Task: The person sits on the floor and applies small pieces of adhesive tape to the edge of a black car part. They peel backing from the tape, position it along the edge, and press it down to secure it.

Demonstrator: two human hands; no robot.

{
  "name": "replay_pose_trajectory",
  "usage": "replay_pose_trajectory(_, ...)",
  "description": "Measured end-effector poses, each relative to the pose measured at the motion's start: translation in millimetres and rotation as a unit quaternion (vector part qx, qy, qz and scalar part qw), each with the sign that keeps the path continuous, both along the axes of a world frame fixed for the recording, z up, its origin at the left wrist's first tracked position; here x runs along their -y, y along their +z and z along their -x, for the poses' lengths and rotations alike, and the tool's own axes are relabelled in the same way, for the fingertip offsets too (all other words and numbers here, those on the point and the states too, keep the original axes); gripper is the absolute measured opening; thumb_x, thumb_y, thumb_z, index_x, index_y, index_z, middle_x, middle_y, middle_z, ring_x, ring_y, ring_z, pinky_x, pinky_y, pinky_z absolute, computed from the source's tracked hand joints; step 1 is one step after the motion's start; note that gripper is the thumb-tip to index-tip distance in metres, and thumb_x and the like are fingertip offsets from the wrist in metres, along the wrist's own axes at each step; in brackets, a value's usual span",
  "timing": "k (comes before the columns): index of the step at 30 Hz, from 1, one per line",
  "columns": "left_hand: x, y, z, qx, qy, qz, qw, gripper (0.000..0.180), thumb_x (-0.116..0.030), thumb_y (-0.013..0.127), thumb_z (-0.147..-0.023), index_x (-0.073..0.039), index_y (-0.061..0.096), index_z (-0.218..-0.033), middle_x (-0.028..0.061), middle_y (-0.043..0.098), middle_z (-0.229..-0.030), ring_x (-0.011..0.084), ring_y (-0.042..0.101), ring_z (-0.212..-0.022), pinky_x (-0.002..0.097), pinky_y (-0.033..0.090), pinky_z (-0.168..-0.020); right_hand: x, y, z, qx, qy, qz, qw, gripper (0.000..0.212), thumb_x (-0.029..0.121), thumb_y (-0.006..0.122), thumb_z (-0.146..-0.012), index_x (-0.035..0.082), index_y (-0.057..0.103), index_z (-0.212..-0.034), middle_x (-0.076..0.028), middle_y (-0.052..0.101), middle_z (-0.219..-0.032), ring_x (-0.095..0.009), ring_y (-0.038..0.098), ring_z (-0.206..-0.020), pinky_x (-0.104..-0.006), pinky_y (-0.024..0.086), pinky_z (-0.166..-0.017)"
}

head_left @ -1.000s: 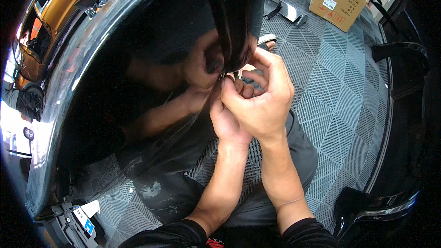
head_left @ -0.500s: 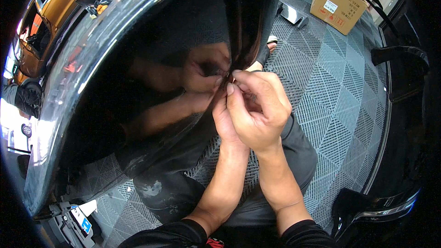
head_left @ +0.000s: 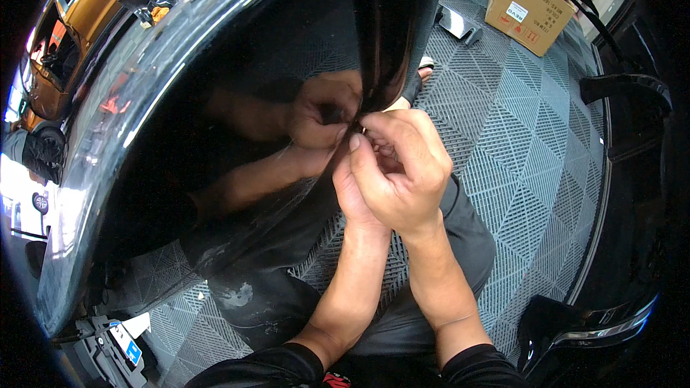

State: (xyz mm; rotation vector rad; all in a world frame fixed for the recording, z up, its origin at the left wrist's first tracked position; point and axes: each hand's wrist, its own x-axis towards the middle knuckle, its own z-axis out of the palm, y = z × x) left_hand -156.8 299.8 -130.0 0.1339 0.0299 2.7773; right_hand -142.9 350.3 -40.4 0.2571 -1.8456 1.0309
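Observation:
A large glossy black curved panel point(head_left: 237, 122) with a bright, light-reflecting rim fills the left and middle of the view, mirroring my hands and forearms. At its lower right edge, my right hand point(head_left: 408, 176) is closed in a pinch, thumb and forefinger together right against the edge. Whatever lies between those fingertips is too small and covered to name. My left hand point(head_left: 351, 197) sits just left of and partly behind the right one, wrists close together. Its fingers reach toward the same edge, but they are mostly hidden behind the right hand.
Grey slatted tiles point(head_left: 532, 165) cover the floor. A cardboard box point(head_left: 528, 7) stands at the far right, near a silver-and-black part point(head_left: 458, 25). Black panels point(head_left: 632, 208) line the right side. A foot point(head_left: 425, 68) shows beyond my hands. An orange car point(head_left: 100, 14) is far left.
My right hand has shifted slightly to the left along the panel edge, its pinch still closed. The left hand has hardly moved.

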Motion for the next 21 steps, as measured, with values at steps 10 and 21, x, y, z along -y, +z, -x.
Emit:
replay_pose_trajectory(10,-1.3,2.4,-2.8,-0.006,0.002,0.039,0.999,0.038,-0.038,0.046,-0.105,-0.002,0.06,-0.109,0.0047,0.061,-0.105,0.0165,0.059,-0.098,0.0294,0.048,-0.086,-1.3,-0.9,1.7,-0.006,0.001,0.011,1.0,0.024,-0.008,0.076,-0.07,-0.002,0.071,-0.093,-0.008,0.063,-0.081,-0.014,0.06,-0.063,-0.0259,0.048,-0.055)
replay_pose_trajectory(21,-1.8,-6.6,0.3,-0.008,0.022,0.033,0.999,0.039,-0.038,0.046,-0.105,-0.003,0.061,-0.106,0.0044,0.062,-0.1,0.0166,0.059,-0.095,0.0296,0.048,-0.085,-1.8,-1.6,4.9,-0.018,0.012,0.007,1.0,0.024,-0.007,0.076,-0.068,0.0,0.07,-0.09,-0.006,0.061,-0.078,-0.014,0.057,-0.061,-0.0265,0.046,-0.054)
